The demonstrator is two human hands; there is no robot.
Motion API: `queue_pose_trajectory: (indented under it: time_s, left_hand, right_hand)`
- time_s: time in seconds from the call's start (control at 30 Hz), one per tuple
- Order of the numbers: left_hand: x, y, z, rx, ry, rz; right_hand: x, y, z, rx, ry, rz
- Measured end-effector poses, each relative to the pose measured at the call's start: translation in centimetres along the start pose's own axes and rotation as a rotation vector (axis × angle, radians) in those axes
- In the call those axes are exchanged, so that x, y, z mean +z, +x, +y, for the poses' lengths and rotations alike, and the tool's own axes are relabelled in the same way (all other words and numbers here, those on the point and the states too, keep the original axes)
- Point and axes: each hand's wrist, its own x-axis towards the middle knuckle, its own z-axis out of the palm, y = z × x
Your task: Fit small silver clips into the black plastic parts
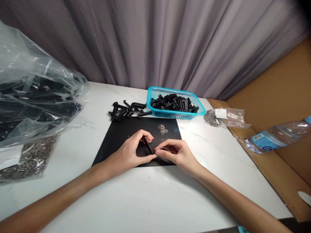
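Note:
Between the thumb and fingers of my left hand (132, 150) is a narrow black plastic part (148, 146), held at a slant over the black mat (107, 142). My right hand (176, 152) is closed in a pinch at the part's lower end, its fingertips meeting my left thumb. A thin, light sliver shows by the right fingers, too small to name; what they pinch is mostly hidden. Just beyond the hands, a small pile of tiny metal pieces (162, 129) lies on the mat.
Loose black plastic parts (120, 111) lie behind the mat, beside a blue basket (176, 114) filled with similar ones. Plastic bags (36, 97) of black parts and small metal pieces (39, 155) stand left. At right are a small bag (213, 118), a bottle (272, 140) and cardboard (274, 97).

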Motion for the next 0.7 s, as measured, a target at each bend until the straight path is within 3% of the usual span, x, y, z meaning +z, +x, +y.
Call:
queue_pose_trajectory:
  time_s: [0.1,0.37,0.7]
  left_hand:
    - [-0.1,-0.1,0.3,-0.016,0.015,0.008]
    - [-0.1,-0.1,0.8,-0.071,0.004,-0.091]
    - [0.9,-0.2,0.3,0.005,-0.109,-0.104]
  right_hand:
    - [-0.2,0.1,-0.1,-0.078,-0.075,0.071]
    - [-0.8,0.3,0.2,-0.056,-0.118,0.142]
    - [-1.0,0.2,0.2,-0.219,-0.312,0.279]
